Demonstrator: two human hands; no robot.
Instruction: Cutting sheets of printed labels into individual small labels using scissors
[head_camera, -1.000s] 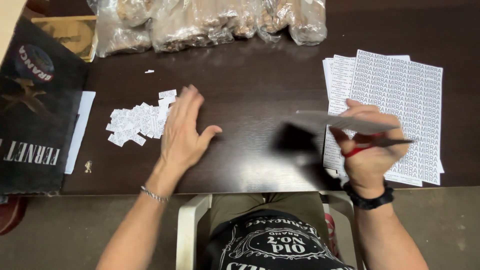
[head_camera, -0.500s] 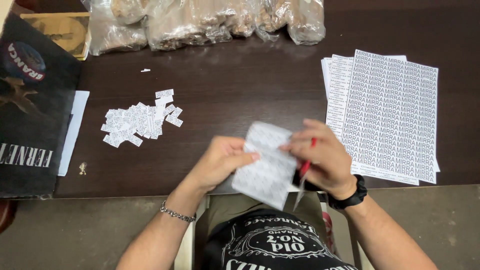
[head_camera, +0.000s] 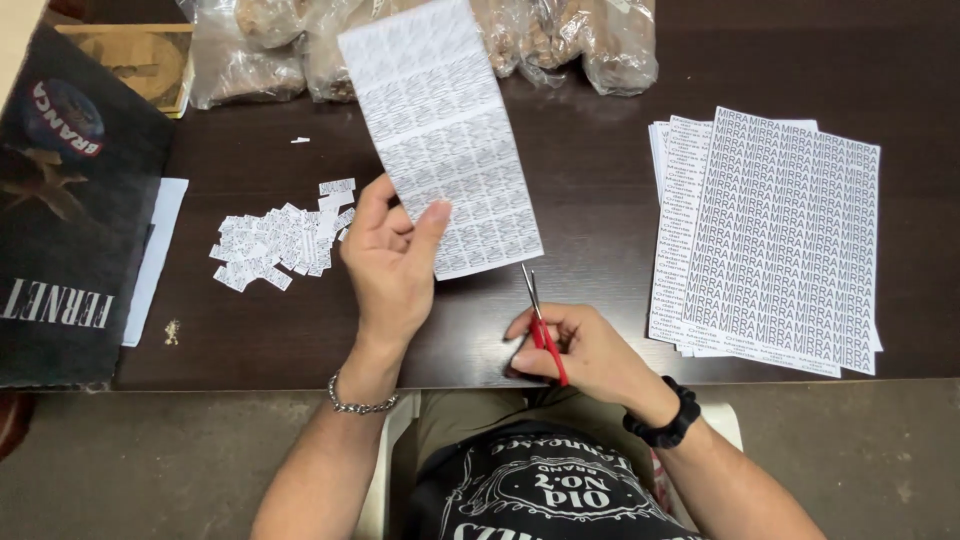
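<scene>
printed sheet in left hand, scissors

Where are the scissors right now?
The red-handled scissors are in the right hand, near the table's front edge, just below the printed strip the left hand holds.

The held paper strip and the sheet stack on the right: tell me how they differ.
The held paper strip is narrow, single and lifted upright by the left hand; the sheet stack is wide, layered and lies flat on the table. The strip shows a crosswise fold line; the stack shows none. Both are white with dense rows of dark print.
</scene>
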